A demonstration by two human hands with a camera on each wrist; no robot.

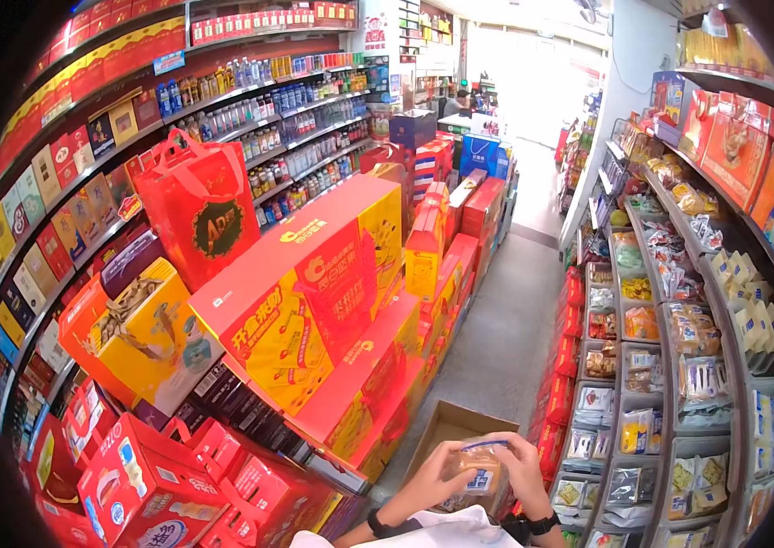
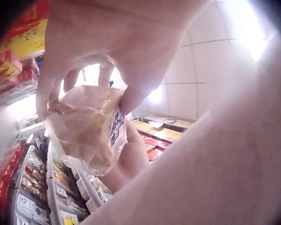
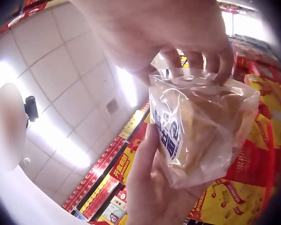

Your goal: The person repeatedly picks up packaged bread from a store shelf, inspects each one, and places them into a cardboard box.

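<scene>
A clear plastic packet of light-brown food, perhaps bread, with a blue-and-white label is held up between both hands in front of the person's body. My left hand grips one side of it, its thumb by the label. At the top edge, my right hand pinches the wrapper between thumb and fingers. In the left wrist view the left hand curls round the crinkled packet. From the right wrist, the right hand holds the upper edge of the packet, and the left hand supports it from below.
An open cardboard carton stands on the floor just beyond the hands. To the right, tiered shelf bins hold many bagged snacks. Stacked red and yellow gift boxes crowd the left side. A grey aisle floor runs toward the bright doorway.
</scene>
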